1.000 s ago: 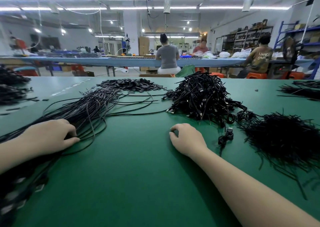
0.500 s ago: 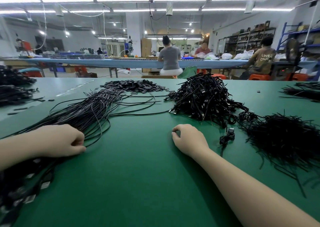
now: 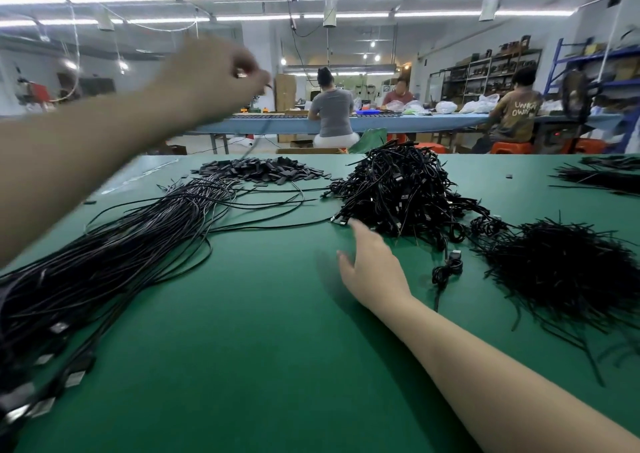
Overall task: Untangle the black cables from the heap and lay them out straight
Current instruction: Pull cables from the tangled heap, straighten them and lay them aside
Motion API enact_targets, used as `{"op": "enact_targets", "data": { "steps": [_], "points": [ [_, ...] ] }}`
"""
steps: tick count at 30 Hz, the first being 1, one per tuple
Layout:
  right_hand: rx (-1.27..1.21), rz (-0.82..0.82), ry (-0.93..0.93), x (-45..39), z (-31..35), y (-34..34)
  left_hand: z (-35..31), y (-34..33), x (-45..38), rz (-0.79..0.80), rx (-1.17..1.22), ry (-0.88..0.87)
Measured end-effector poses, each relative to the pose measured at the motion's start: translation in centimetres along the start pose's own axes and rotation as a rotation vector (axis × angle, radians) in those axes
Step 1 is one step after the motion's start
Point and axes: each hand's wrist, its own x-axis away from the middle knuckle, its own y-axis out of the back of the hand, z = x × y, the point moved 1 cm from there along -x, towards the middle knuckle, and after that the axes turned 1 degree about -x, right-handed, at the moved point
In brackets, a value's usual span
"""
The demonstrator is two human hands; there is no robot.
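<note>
Left hand (image 3: 221, 72) was raised high and blurred, apparently pinching one thin black cable (image 3: 254, 143) to draw it free. Right hand (image 3: 372, 265), fingers relaxed, reached toward the tangled black cable heap (image 3: 401, 189) on the green bench (image 3: 259, 348), beside the straightened cable bundle (image 3: 114, 255).

The raised left hand (image 3: 211, 72) is smeared by motion blur, so what its curled fingers pinch cannot be made out. Left of the tangled black cable heap (image 3: 401, 189), the straightened black cable bundle (image 3: 114, 262) is cut off by the frame's edge.
</note>
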Motion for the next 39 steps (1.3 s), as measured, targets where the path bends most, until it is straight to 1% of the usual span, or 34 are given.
{"op": "enact_targets", "data": {
  "steps": [2, 3, 4, 5, 7, 10, 12, 14, 15, 17, 20, 23, 25, 27, 29, 30, 33, 35, 36, 39],
  "points": [
    [-0.153, -0.298, 0.074, 0.3, 0.7, 1.1, -4.8, -3.6, 1.6, 0.051, 0.106, -0.091],
    [-0.198, -0.438, 0.123, 0.5, 1.1, 1.8, -6.2, -5.7, 2.9, 0.096, 0.159, -0.109],
    [-0.216, -0.542, 0.184, 0.7, 1.3, 2.3, -7.6, -8.0, 4.4, 0.147, 0.202, -0.113],
    [-0.222, -0.591, 0.241, 0.7, 1.3, 2.6, -8.5, -10.2, 5.8, 0.200, 0.240, -0.105],
    [-0.232, -0.554, 0.286, 0.7, 1.0, 2.9, -9.9, -13.8, 7.6, 0.229, 0.354, -0.064],
    [-0.318, -0.447, 0.204, 0.1, -0.2, 3.7, -11.0, -16.7, 8.1, 0.202, 0.569, 0.060],
    [-0.378, -0.415, 0.123, -0.1, -0.8, 3.9, -10.7, -17.3, 8.1, 0.272, 0.816, 0.103],
    [-0.434, -0.423, 0.062, -0.1, -1.0, 3.7, -10.2, -17.6, 8.4, 0.404, 1.003, 0.130],
    [-0.448, -0.419, 0.044, -0.1, -0.9, 3.5, -9.8, -17.8, 8.7, 0.465, 1.052, 0.156],
    [-0.448, -0.400, 0.029, -0.1, -0.6, 3.1, -8.6, -18.0, 8.8, 0.543, 1.074, 0.224],
    [-0.435, -0.398, 0.000, -0.3, -0.3, 2.9, -6.5, -17.7, 8.8, 0.601, 1.116, 0.324],
    [-0.469, -0.445, -0.102, -0.5, -0.8, 3.0, -4.2, -17.6, 9.5, 0.642, 1.149, 0.451],
    [-0.527, -0.480, -0.208, -0.8, -1.4, 3.3, -2.9, -17.8, 10.1, 0.640, 1.209, 0.562],
    [-0.534, -0.479, -0.259, -1.0, -1.9, 3.5, -2.0, -18.0, 10.3, 0.551, 1.338, 0.700],
    [-0.426, -0.445, -0.195, -0.7, -1.8, 3.5, -1.7, -18.0, 10.3, 0.469, 1.469, 0.760],
    [-0.382, -0.421, -0.143, -0.5, -1.5, 3.3, -1.8, -17.9, 10.2, 0.471, 1.491, 0.748],
    [-0.302, -0.322, -0.002, -0.2, -0.1, 2.6, -3.2, -18.2, 10.2, 0.592, 1.369, 0.663],
    [-0.253, -0.250, 0.097, 0.2, 0.7, 2.1, -4.0, -18.4, 10.0, 0.607, 1.336, 0.666],
    [-0.249, -0.218, 0.145, 0.4, 1.0, 1.9, -4.2, -18.4, 9.8, 0.582, 1.365, 0.684],
    [-0.231, -0.153, 0.231, 1.0, 1.4, 1.7, -3.8, -17.9, 9.1, 0.427, 1.520, 0.740]
  ]
}}
